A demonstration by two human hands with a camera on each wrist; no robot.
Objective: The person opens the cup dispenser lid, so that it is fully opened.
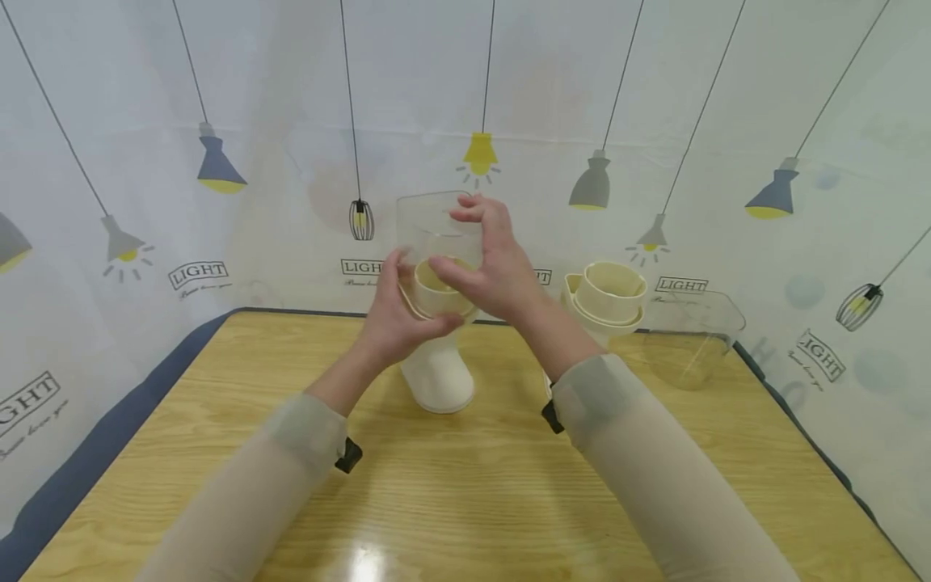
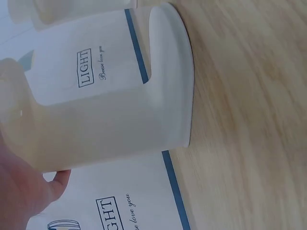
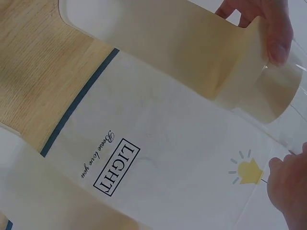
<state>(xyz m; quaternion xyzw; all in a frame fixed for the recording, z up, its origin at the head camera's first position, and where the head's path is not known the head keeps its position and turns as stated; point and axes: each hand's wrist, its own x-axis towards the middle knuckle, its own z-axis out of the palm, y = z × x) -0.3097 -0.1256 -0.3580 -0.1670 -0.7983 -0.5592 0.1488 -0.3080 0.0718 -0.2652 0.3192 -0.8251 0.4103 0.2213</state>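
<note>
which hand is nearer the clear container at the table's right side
Right. The right hand is left of that container; the left hand is farther left, gripping a cream stand.

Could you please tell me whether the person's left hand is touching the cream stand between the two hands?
Touching. The right wrist view shows it: the left hand grips the cream stand, its thumb lying against the upper end.

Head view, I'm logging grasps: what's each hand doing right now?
Left hand: closed, holding the cream stand.
Right hand: closed, holding the clear container.
</note>
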